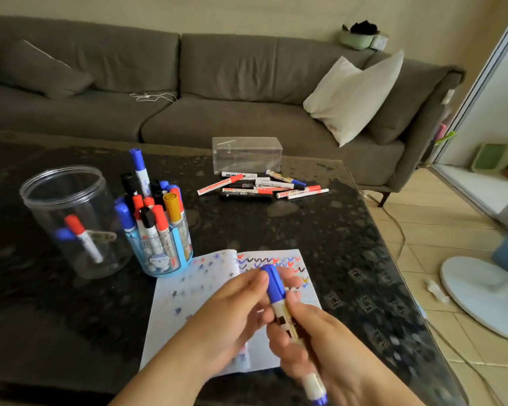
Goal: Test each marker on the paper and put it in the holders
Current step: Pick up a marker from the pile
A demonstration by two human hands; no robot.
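We are gripping the marker (288,315) barrel in our right hand (320,341), left hand (235,306) pinching its blue cap; we should be pulling straight, over the paper (188,288).

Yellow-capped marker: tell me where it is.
The yellow-capped marker stands in the blue holder left of centre, on its right edge, between the clear jar and the notebook.

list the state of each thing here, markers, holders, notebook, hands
blue marker: capped, held over the notebook
left hand: pinching the cap
right hand: gripping the barrel
notebook: open, covered in test marks
blue holder: upright, packed with markers
clear jar: upright, two markers inside
loose markers: capped, lying piled
clear box: empty
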